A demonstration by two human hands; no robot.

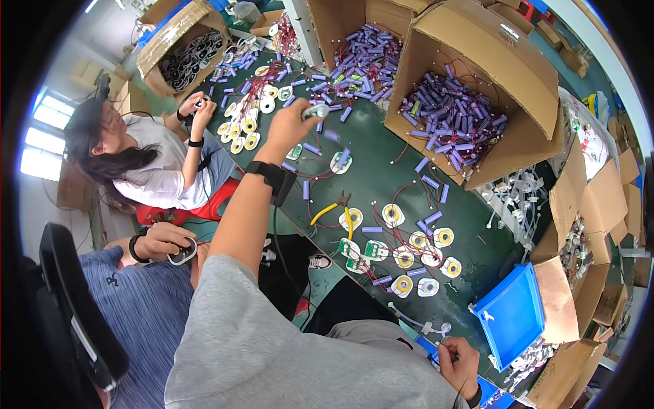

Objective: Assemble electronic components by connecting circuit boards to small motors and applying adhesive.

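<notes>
Small white part pinched over green table, wire held low right.

Left hand (289,123) is closed on a small white part (315,110) (light, rigid, best pinched at its edges) above the green table (381,170); yellow-handled pliers (334,208) are left lying mid-table; right hand (458,365) is closed on a thin white wire (415,322), limp and easily snagged.

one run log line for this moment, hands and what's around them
left hand: stretched out over green table, holding small round part | right hand: low at table edge, pinching thin wire | nearby: yellow-handled cutters, blue tray
</notes>
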